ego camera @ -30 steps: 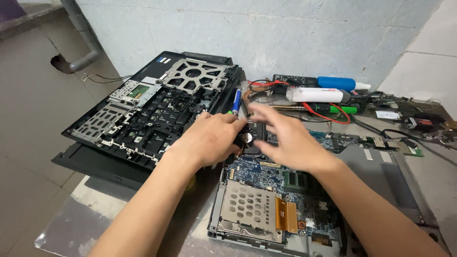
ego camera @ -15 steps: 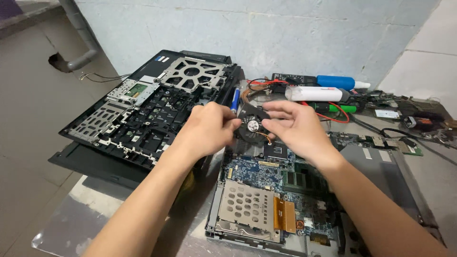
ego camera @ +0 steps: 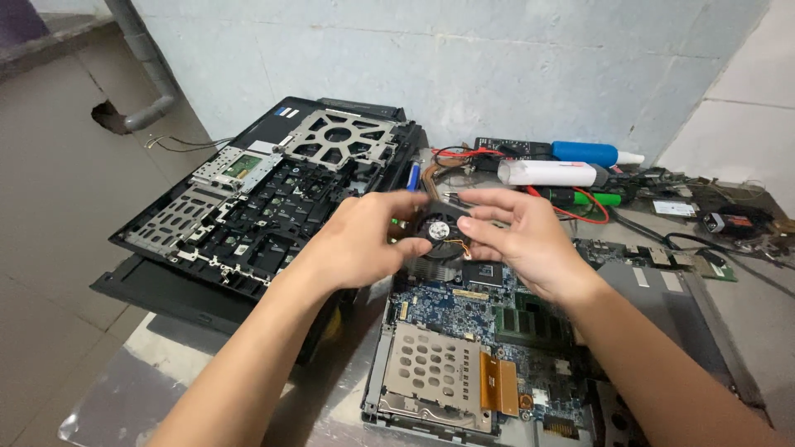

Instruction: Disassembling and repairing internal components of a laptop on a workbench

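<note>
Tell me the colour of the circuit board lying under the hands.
Blue, seen in the head view: the laptop motherboard below both hands, which hold a small black cooling fan.

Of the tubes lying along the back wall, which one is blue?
The blue tube with the white tip, lying farthest back against the wall. The white tube lies just in front of it, and the green one sits nearer still.

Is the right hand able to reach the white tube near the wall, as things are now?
Probably yes. The white tube lies in the open just beyond the right hand, with nothing over it. But both hands hold the small fan, so the right hand would first need to let go.
</note>
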